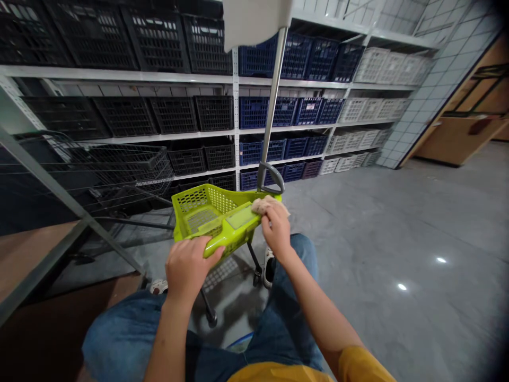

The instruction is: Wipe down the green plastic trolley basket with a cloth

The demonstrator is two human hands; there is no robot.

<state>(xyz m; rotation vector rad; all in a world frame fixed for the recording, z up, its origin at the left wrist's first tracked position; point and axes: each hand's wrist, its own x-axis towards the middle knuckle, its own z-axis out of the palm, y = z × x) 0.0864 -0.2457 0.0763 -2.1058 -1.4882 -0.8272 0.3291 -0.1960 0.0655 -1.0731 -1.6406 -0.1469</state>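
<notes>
A small lime-green shopping cart (185,229) stands between my knees, with a perforated basket and a broad green handle (238,218) facing me. My left hand (189,262) is wrapped round the left end of that handle. At its right end, my right hand (276,228) presses a crumpled beige cloth (270,204) onto the handle, its fingers closed over the cloth. Just beyond the cloth sits a grey loop (273,178) at the foot of a metal pole (274,101), which rises to a pale panel (254,21). The basket holds nothing that I can see.
Shelves behind the cart carry black crates (175,114), blue crates (292,111) and white crates (352,110). A dark wire shopping cart (131,162) stands at the left, behind a metal frame (79,209). Grey floor (397,228) stretches to the right, towards a wooden box (453,138).
</notes>
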